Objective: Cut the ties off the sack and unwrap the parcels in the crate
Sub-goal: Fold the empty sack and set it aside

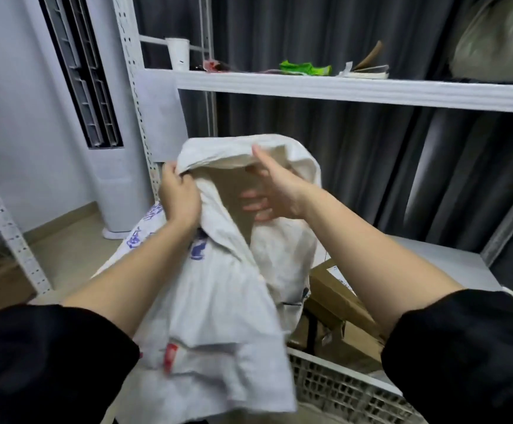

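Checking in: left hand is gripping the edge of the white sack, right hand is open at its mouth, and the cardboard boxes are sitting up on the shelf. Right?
Not quite. The cardboard boxes lie low in the white latticed crate, beside the white sack, not on the shelf. The head view shows it. The left hand does grip the sack's edge, and the right hand is open at its mouth.

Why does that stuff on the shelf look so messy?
On the shelf, a book lies splayed open beside crumpled green wrapping. The sack is rumpled only because the hands are pulling it open.
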Available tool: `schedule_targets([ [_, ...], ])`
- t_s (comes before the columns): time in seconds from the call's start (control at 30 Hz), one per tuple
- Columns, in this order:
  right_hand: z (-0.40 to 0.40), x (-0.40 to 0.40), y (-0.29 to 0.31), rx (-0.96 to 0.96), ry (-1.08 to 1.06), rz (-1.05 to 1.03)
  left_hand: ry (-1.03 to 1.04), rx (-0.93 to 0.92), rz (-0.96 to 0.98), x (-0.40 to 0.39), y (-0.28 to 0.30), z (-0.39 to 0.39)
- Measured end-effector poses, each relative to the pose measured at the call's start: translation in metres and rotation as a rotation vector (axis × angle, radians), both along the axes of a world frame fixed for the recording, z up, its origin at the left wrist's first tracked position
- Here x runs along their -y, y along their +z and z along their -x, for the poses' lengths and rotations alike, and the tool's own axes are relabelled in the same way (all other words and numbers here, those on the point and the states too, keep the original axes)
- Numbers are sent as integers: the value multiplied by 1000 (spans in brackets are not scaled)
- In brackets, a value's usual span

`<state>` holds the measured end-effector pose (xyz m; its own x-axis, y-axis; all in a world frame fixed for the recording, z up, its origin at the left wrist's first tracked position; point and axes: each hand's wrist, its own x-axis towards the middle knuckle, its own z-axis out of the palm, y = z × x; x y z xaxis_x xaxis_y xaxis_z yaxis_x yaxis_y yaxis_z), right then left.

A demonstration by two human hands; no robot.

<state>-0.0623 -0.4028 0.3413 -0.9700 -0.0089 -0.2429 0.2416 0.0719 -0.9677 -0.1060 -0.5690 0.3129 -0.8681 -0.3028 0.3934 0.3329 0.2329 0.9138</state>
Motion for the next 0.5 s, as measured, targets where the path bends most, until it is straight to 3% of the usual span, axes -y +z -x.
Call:
schedule_targets([
  [0.1,8,16,17,-80,20,203,-123,-219,14,-15,-11,-28],
  [0.2,20,21,30,-253,-210,312,-296,-264,58,-25,-42,-44],
  [0.33,27,-6,32,-274,-571,159,-851,44,471,-30,-60,-58],
  [0.37,26,-21,29,-261,-604,145,-984,125,477,-28,-53,-61],
  [0.4,22,-38,26,-244,-602,138,-1018,90,456,-25,-46,-61],
  [0.43,13,-53,23,-240,-600,131,-946,-76,438,-21,-38,-61],
  [0.5,-8,-87,17,-267,-569,94,-616,-396,360,-11,-25,-54],
])
